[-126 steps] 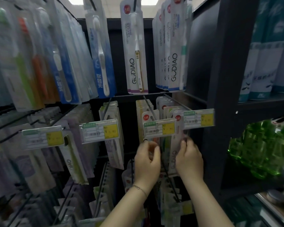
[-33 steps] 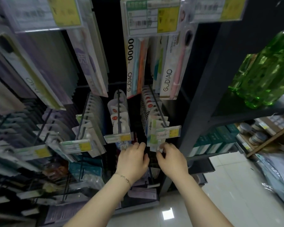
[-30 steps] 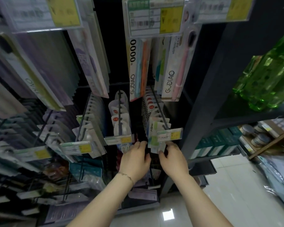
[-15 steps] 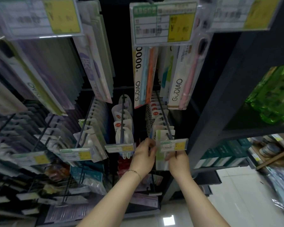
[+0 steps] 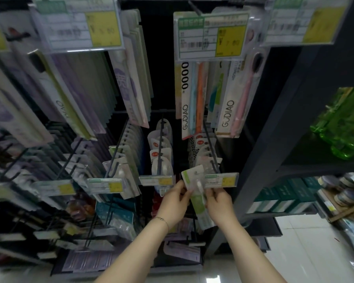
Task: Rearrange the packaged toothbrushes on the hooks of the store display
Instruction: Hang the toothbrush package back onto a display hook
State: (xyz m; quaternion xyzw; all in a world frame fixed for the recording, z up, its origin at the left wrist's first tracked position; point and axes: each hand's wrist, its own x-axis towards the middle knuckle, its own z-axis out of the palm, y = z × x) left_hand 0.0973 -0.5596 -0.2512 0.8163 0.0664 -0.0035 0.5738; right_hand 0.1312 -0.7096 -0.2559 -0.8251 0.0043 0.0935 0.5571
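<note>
Left hand point(image 5: 176, 203): bracelet at the wrist, fingers pinching the left edge of a green-and-white toothbrush pack point(image 5: 193, 177). Right hand point(image 5: 219, 203): fingers curled on the same pack's right edge. Pack: tilted, top corner just left of the price tag point(image 5: 222, 180) at the tip of a lower hook point(image 5: 209, 148). Hook: carries a row of similar packs behind. Above: hanging GUDIAO packs point(image 5: 227, 103). Far right: green bottles point(image 5: 343, 123) on a shelf.

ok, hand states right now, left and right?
Left hand: pinching the green toothbrush pack at its left edge.
Right hand: gripping the same pack on its right side.
</note>
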